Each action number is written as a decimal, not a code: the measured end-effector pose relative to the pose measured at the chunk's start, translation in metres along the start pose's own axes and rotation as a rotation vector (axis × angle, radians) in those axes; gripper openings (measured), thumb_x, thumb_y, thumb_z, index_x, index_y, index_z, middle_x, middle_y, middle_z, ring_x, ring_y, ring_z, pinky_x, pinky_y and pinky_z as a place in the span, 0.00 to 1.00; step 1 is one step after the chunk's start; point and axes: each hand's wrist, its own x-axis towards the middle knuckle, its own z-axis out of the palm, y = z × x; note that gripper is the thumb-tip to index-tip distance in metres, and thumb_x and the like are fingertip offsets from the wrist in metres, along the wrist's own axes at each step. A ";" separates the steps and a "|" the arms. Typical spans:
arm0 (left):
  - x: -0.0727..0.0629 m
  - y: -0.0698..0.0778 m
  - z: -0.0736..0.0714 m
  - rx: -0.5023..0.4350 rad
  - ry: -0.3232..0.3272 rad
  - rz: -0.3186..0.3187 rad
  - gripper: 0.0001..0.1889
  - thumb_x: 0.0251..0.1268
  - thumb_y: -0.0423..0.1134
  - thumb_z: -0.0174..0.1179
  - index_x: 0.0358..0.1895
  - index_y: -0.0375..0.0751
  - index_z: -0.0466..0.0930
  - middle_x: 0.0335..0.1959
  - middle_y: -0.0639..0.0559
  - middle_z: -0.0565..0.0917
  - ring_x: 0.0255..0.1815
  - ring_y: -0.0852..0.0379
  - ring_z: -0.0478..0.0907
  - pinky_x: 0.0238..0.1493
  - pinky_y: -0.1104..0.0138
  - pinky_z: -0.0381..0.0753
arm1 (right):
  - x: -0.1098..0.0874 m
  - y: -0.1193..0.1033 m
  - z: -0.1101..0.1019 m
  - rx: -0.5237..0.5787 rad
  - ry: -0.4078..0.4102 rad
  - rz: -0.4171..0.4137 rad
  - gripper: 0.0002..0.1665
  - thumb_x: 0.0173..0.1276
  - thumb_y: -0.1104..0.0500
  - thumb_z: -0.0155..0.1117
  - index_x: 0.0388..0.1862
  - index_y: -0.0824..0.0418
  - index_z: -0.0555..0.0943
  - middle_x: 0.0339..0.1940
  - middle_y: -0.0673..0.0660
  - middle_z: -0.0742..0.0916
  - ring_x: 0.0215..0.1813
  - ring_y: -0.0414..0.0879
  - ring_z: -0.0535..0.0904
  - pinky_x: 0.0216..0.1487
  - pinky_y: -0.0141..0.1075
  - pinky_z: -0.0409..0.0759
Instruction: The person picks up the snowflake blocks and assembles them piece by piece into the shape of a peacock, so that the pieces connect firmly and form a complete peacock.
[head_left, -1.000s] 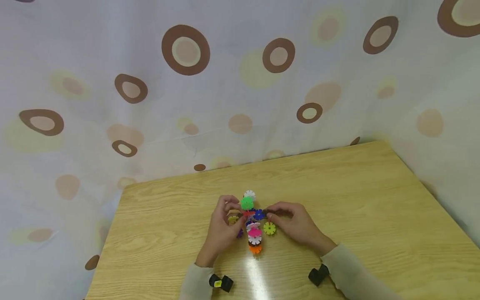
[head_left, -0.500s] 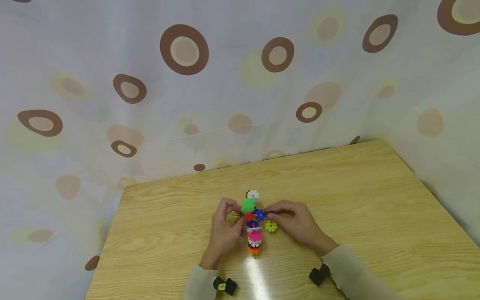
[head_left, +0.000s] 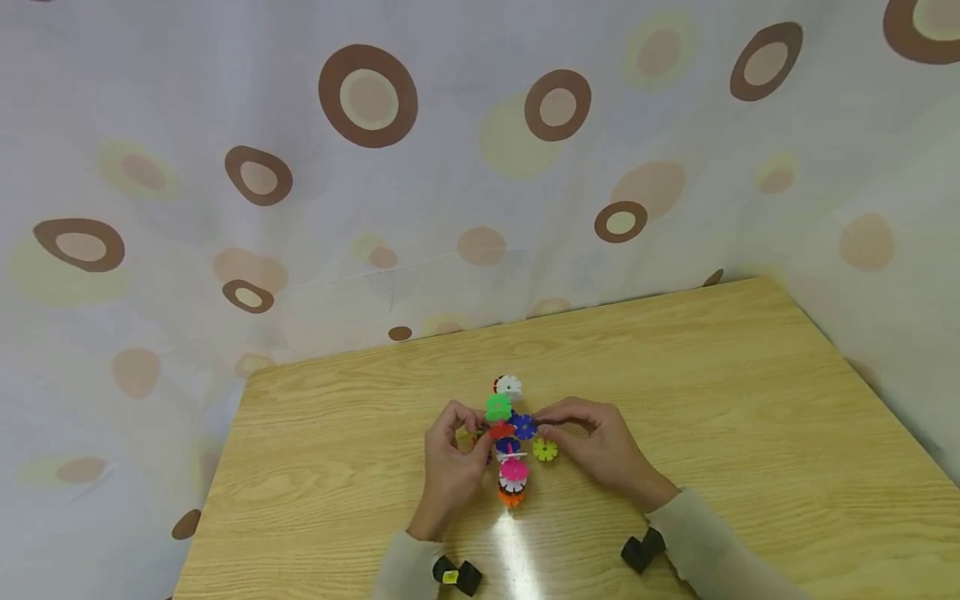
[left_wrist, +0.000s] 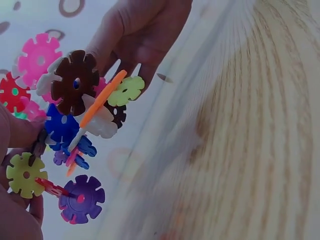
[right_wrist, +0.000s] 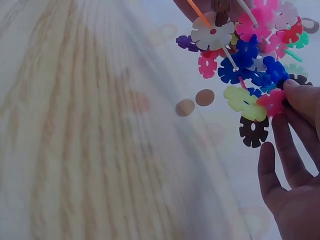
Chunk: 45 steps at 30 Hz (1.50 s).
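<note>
Both hands hold one built shape of interlocking notched plastic discs, in many colours, over the table. My left hand pinches its left side between thumb and fingers. There the left wrist view shows a dark disc in the pinch, beside a yellow-green disc and a purple disc. On the other side, my right hand pinches a dark piece close to a blue disc. A yellow disc and a black disc hang below that grip. Orange and white discs point toward the person.
The wood-grain table spreads beneath the hands. Behind it and at its right edge stands a pale wall covering with brown and cream ovals. Black camera mounts sit at both wrists, over light sleeves.
The left hand has shifted slightly right, and the disc shape has turned a little with it, its far white disc moving right. The right hand keeps its pinch, almost still.
</note>
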 end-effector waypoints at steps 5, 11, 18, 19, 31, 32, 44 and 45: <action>0.000 -0.002 0.002 -0.016 -0.003 0.034 0.18 0.57 0.11 0.64 0.31 0.32 0.65 0.39 0.33 0.90 0.49 0.60 0.86 0.59 0.70 0.82 | 0.000 -0.001 -0.003 -0.033 -0.010 0.000 0.09 0.74 0.66 0.74 0.47 0.53 0.93 0.51 0.55 0.95 0.55 0.40 0.91 0.65 0.33 0.86; 0.001 -0.003 0.003 -0.019 -0.041 0.023 0.18 0.60 0.13 0.66 0.31 0.34 0.65 0.41 0.35 0.90 0.51 0.60 0.86 0.62 0.69 0.81 | -0.001 -0.001 -0.007 -0.094 -0.021 0.018 0.09 0.73 0.63 0.76 0.46 0.50 0.94 0.51 0.50 0.95 0.56 0.40 0.90 0.66 0.32 0.84; 0.000 -0.003 -0.005 0.055 -0.075 -0.095 0.18 0.66 0.18 0.67 0.34 0.37 0.67 0.43 0.43 0.90 0.54 0.59 0.85 0.62 0.69 0.80 | 0.002 0.003 -0.003 -0.130 -0.034 0.013 0.08 0.72 0.61 0.78 0.45 0.49 0.94 0.48 0.48 0.95 0.52 0.39 0.90 0.61 0.36 0.87; 0.000 -0.004 -0.008 0.057 -0.083 -0.111 0.18 0.66 0.18 0.68 0.34 0.38 0.66 0.44 0.44 0.89 0.55 0.59 0.84 0.61 0.69 0.79 | 0.002 0.003 -0.002 -0.132 -0.039 0.011 0.07 0.72 0.61 0.78 0.45 0.50 0.94 0.47 0.49 0.95 0.51 0.39 0.90 0.58 0.36 0.88; 0.005 -0.003 -0.023 0.088 -0.170 -0.138 0.17 0.63 0.16 0.65 0.35 0.37 0.67 0.44 0.41 0.88 0.45 0.57 0.83 0.53 0.66 0.83 | -0.005 0.000 0.003 -0.301 -0.144 0.042 0.18 0.70 0.58 0.81 0.57 0.54 0.90 0.44 0.47 0.91 0.44 0.41 0.84 0.46 0.34 0.85; 0.005 -0.003 -0.023 0.087 -0.172 -0.144 0.17 0.65 0.17 0.66 0.35 0.37 0.67 0.43 0.43 0.88 0.48 0.56 0.83 0.59 0.63 0.80 | -0.006 0.000 0.003 -0.306 -0.149 0.066 0.21 0.68 0.57 0.83 0.58 0.54 0.89 0.44 0.48 0.90 0.44 0.43 0.83 0.45 0.34 0.84; 0.004 -0.002 -0.023 0.081 -0.204 -0.178 0.15 0.65 0.17 0.64 0.35 0.38 0.68 0.45 0.43 0.88 0.45 0.56 0.81 0.47 0.69 0.81 | -0.005 0.002 0.010 -0.333 -0.136 0.091 0.16 0.66 0.57 0.84 0.51 0.50 0.90 0.46 0.44 0.93 0.44 0.45 0.85 0.42 0.33 0.81; 0.004 -0.002 -0.023 0.085 -0.204 -0.170 0.16 0.65 0.17 0.64 0.35 0.38 0.68 0.44 0.43 0.88 0.48 0.57 0.81 0.53 0.68 0.80 | -0.004 0.002 0.010 -0.337 -0.136 0.091 0.17 0.66 0.57 0.84 0.52 0.51 0.89 0.46 0.44 0.93 0.44 0.45 0.86 0.43 0.34 0.82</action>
